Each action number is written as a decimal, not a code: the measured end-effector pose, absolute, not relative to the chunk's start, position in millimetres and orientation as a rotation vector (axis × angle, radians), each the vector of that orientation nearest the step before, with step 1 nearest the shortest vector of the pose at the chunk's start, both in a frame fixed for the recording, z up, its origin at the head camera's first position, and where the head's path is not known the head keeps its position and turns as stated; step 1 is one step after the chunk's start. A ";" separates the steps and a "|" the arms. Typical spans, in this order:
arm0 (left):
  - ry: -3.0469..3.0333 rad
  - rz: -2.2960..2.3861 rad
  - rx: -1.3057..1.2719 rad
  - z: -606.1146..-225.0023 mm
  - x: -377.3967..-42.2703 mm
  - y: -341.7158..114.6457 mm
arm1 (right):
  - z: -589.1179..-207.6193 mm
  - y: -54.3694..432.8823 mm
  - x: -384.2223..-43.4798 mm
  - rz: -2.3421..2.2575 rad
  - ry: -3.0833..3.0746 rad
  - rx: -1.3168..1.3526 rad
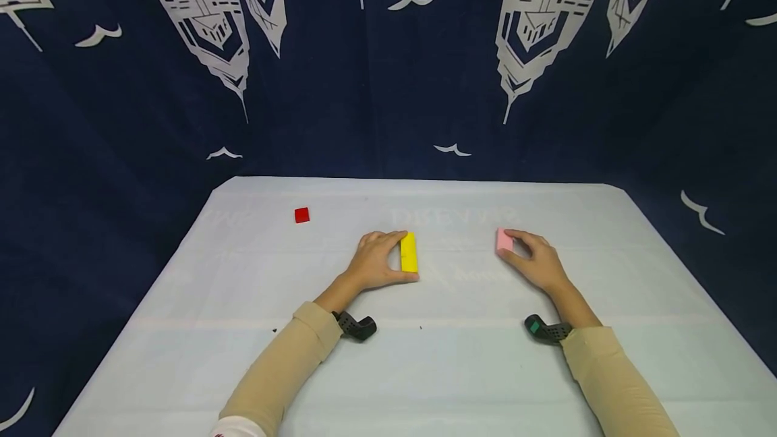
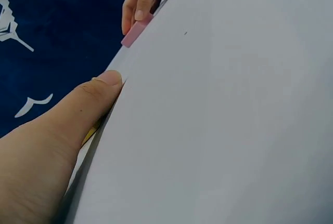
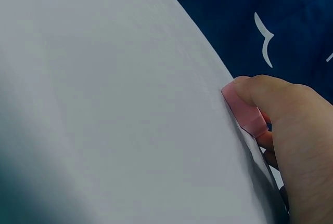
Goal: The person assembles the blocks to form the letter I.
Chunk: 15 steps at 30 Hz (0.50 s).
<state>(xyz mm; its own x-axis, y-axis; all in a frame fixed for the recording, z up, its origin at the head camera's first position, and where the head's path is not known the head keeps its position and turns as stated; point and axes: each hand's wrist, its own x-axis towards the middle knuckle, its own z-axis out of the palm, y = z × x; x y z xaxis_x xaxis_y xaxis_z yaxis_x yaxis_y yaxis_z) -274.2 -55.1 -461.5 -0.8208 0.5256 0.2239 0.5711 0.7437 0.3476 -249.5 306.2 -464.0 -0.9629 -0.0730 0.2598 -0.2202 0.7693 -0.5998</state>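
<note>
In the head view, a yellow rectangular block (image 1: 409, 253) lies lengthwise on the white table, left of the middle. The left hand (image 1: 378, 263) pinches it by its two ends, thumb at the near end and fingers at the far one. Only a sliver of that block shows behind the thumb in the left wrist view. To the right, the right hand (image 1: 537, 259) holds a pink block (image 1: 504, 240) between thumb and fingers; the right wrist view shows the pink block (image 3: 244, 110) partly covered by the thumb. A small red block (image 1: 301, 215) sits apart, farther back on the left.
The white table (image 1: 461, 356) has its far edge against a dark blue curtain (image 1: 364, 86) with pale printed shapes. Black wrist devices (image 1: 358, 326) sit on both wrists, below tan sleeves. A few dark specks lie on the cloth near the left forearm.
</note>
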 end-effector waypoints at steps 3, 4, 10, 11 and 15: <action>-2.849 -0.606 -0.898 -462.5 -273.4 -54.8 | -463.2 305.9 -247.8 0.978 -2.748 0.224; -2.859 -0.597 -0.898 -463.1 -273.1 -54.9 | -463.2 305.6 -247.1 0.980 -2.752 0.221; -2.883 -0.602 -0.909 -464.3 -272.9 -55.9 | -463.0 304.7 -245.7 0.975 -2.764 0.211; -2.876 -0.613 -0.912 -464.0 -273.3 -56.1 | -462.6 304.6 -245.8 0.976 -2.761 0.212; -2.866 -0.652 -0.915 -462.6 -274.5 -57.7 | -460.9 304.0 -247.1 0.981 -2.762 0.209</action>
